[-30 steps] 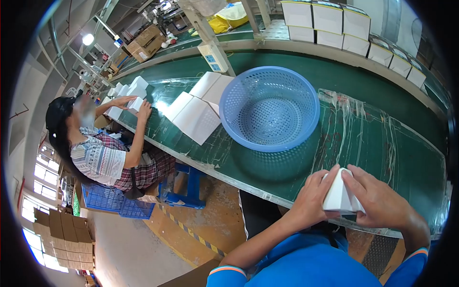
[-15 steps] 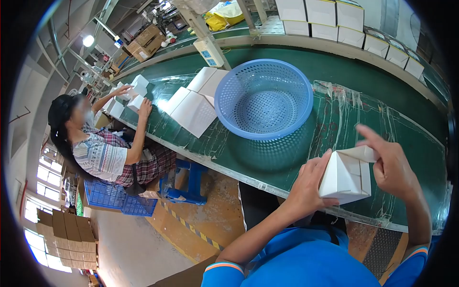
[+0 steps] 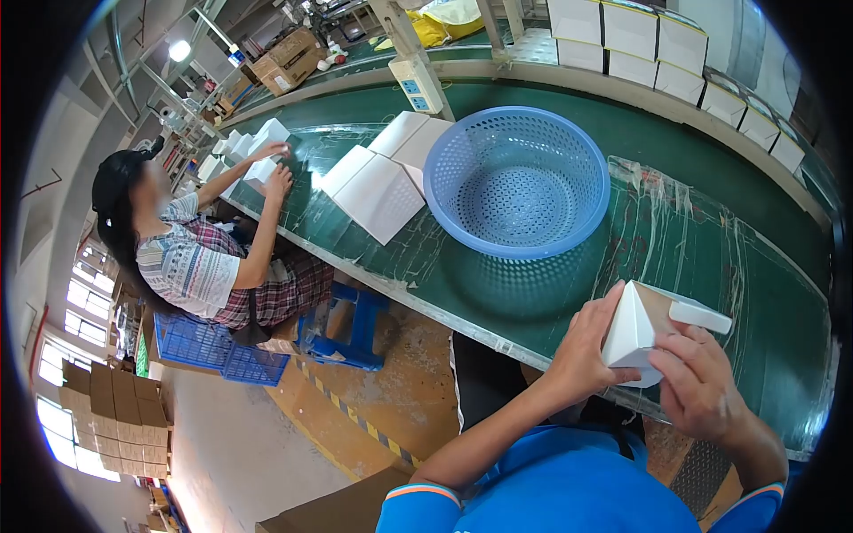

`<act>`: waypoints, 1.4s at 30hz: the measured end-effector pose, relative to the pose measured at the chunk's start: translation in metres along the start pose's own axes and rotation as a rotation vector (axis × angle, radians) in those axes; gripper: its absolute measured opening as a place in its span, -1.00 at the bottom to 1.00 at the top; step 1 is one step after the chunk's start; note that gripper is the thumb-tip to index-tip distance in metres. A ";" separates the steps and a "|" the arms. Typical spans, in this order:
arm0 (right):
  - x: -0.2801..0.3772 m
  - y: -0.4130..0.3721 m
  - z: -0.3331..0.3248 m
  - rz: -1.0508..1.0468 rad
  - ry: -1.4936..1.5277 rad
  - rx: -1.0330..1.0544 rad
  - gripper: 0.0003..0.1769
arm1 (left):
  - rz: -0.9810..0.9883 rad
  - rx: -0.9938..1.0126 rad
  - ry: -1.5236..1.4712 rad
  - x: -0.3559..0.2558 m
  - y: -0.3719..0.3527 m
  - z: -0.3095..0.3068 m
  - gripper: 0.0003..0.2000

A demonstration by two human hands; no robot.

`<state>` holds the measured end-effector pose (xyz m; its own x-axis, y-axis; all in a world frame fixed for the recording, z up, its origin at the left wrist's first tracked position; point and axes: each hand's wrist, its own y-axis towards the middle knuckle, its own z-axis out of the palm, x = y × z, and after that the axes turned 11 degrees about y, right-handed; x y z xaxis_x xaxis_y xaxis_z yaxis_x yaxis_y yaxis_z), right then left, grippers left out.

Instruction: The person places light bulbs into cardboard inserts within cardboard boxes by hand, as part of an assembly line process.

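Workshop hall with worn grey and orange-brown flooring [image 3: 240, 435], crossed by a long green-topped table [image 3: 773, 355] patched with clear tape. Just above the near edge of the table, an angular white cardboard carton [image 3: 631, 330] with a pale-brown inside showing and a white flap [image 3: 702, 315] jutting out to the right. Left hand [image 3: 579, 348] wrapped round the carton's left side; right hand [image 3: 702, 382] with fingers bent against the lower right part; grip of both clasped on the carton. Farther out on the table, a round light-blue plastic basket [image 3: 520, 209] with perforated walls, and just beside it on the left, white cardboard boxes [image 3: 373, 191] with sloping sides. Beyond these, a seated co-worker [image 3: 191, 275] in a dark cap and checked garment, both hands at small white boxes [image 3: 260, 173]. Below, a blue plastic stool [image 3: 355, 342]. Behind the table, stacked white cartons with dark tops [image 3: 631, 40].
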<state>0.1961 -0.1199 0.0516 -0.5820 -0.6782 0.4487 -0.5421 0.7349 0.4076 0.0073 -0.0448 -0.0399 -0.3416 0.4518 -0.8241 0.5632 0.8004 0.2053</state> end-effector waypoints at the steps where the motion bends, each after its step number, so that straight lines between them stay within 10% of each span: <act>1: 0.003 0.002 0.006 0.091 -0.058 0.007 -0.48 | 0.025 -0.009 0.000 0.001 -0.001 0.000 0.18; 9: -0.006 0.009 -0.009 0.412 -0.008 0.135 -0.59 | 0.070 0.019 -0.033 0.010 -0.006 -0.001 0.19; 19: -0.006 0.016 -0.022 0.294 -0.168 0.236 -0.89 | 0.044 0.039 -0.101 0.030 -0.011 -0.003 0.19; 32: 0.010 0.049 0.000 0.276 -0.216 0.274 -0.63 | 0.011 0.031 -0.114 0.034 -0.026 0.001 0.17; 37: 0.012 0.048 -0.002 0.199 -0.206 0.232 -0.71 | 0.296 -0.542 0.349 -0.010 -0.047 -0.018 -0.33; 42: 0.009 0.035 0.001 0.213 -0.177 0.213 -0.76 | 0.593 -0.175 0.368 -0.029 -0.020 -0.024 -0.56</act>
<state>0.1712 -0.1008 0.0689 -0.7815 -0.5140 0.3536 -0.5005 0.8549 0.1365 -0.0120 -0.0643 -0.0072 -0.2646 0.9090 -0.3220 0.6143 0.4163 0.6704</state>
